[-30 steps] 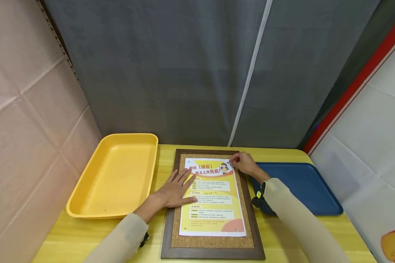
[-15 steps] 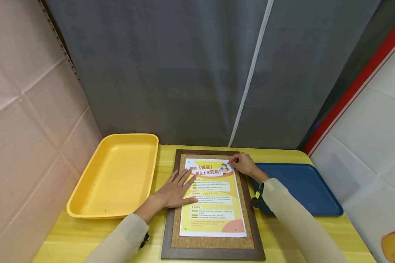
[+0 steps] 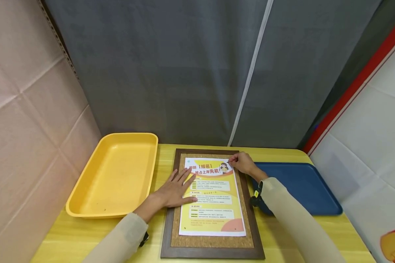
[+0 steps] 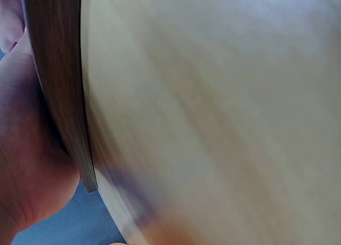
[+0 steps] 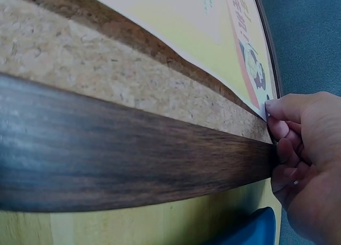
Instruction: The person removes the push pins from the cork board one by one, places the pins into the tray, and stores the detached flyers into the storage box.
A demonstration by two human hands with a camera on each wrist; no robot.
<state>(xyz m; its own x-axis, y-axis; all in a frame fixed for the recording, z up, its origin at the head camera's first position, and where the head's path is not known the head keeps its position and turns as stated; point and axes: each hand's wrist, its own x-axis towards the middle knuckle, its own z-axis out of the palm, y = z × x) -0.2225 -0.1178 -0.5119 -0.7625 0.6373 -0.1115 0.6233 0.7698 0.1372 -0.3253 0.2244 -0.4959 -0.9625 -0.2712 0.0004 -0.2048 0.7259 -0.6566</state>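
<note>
A yellow-and-white printed poster (image 3: 214, 215) lies on a cork board (image 3: 210, 241) with a dark brown wooden frame (image 3: 214, 252). My left hand (image 3: 172, 191) rests flat on the poster's left side, fingers spread, its heel over the frame. At the poster's top right corner, my right hand (image 3: 245, 163) pinches a small dark pin (image 5: 267, 97) between thumb and forefinger. The other fingers curl beside the frame's edge in the right wrist view. Small dark spots sit near both lower poster corners; their kind is too small to tell. Only the left palm's edge (image 4: 32, 149) shows in the left wrist view.
A deep yellow tray (image 3: 118, 171) stands left of the board. To the right lies a blue tray (image 3: 299, 188), partly behind the right forearm. A grey curtain (image 3: 171, 73) hangs behind the wooden table (image 3: 62, 241), with pale walls on both sides.
The right hand's fingertips have shifted very slightly left at the poster's top right corner. My left hand, the poster and the board stay in place.
</note>
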